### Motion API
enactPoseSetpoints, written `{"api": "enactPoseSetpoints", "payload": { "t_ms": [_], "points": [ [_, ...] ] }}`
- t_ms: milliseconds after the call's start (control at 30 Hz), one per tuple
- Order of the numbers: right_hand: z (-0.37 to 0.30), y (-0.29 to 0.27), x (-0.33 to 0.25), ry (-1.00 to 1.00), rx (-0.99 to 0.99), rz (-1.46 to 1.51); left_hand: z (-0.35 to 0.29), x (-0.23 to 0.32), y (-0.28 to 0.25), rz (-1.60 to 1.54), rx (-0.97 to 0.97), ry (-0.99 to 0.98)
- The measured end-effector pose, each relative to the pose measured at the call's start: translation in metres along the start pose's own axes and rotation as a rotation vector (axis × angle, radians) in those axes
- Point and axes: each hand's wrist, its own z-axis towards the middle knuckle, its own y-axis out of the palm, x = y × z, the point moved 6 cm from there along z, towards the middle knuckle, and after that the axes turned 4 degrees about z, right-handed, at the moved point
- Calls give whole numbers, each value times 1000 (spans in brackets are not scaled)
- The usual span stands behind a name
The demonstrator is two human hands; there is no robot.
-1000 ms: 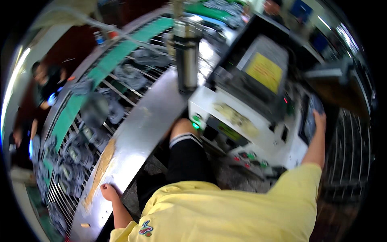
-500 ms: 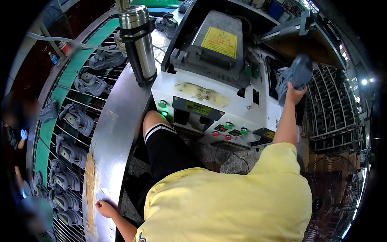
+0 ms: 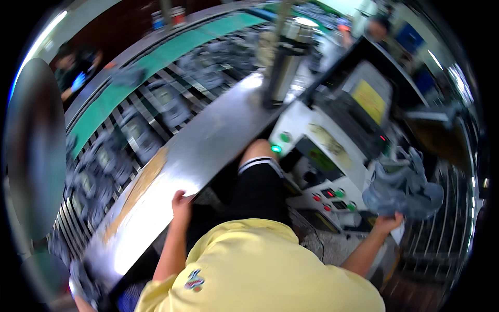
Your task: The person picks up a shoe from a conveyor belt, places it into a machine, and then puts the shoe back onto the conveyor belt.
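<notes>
My right hand (image 3: 389, 222) grips a grey sneaker (image 3: 403, 190) from below, at its sole, beside the right end of the white machine (image 3: 299, 125). The shoe is held up with its laces and opening uppermost. A small white piece (image 3: 397, 234) shows just under that hand; what it is I cannot make out. My left hand (image 3: 182, 204) is at the near edge of the metal bench (image 3: 208, 138), fingers curled in, and no object shows in it. Both hands are slightly blurred.
Grey sneakers (image 3: 138, 132) line a roller rack with a green belt (image 3: 114, 114) beyond the bench. A steel flask (image 3: 286, 67) stands on the bench. Another person (image 3: 73, 70) is at the far left. Dark wire racks (image 3: 442, 229) stand on the right.
My right hand has brought the sneaker away from the machine's right side, lower and nearer to me. My left hand has moved along the bench edge. The view has turned left.
</notes>
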Motion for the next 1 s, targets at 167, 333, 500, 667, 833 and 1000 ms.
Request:
{"api": "enactPoseSetpoints", "payload": {
  "t_ms": [167,333,500,667,833,1000],
  "points": [
    [-113,159,86,236,-702,264,-75,171,51,-562,-817,505],
    [-269,279,208,934,-1235,318,-66,195,-1,-1018,-755,677],
    [-495,374,224,1315,-1464,226,-57,47,-86,-1563,-147,208],
    [-643,370,218,1087,-2177,-65,-116,-16,-209,-1372,496,268],
    [-655,372,221,918,-2776,-213,-131,-144,-297,-1360,793,154],
    [-557,331,351,885,-2152,-722,-80,-268,-438,-1138,1017,79]
  ]
}}
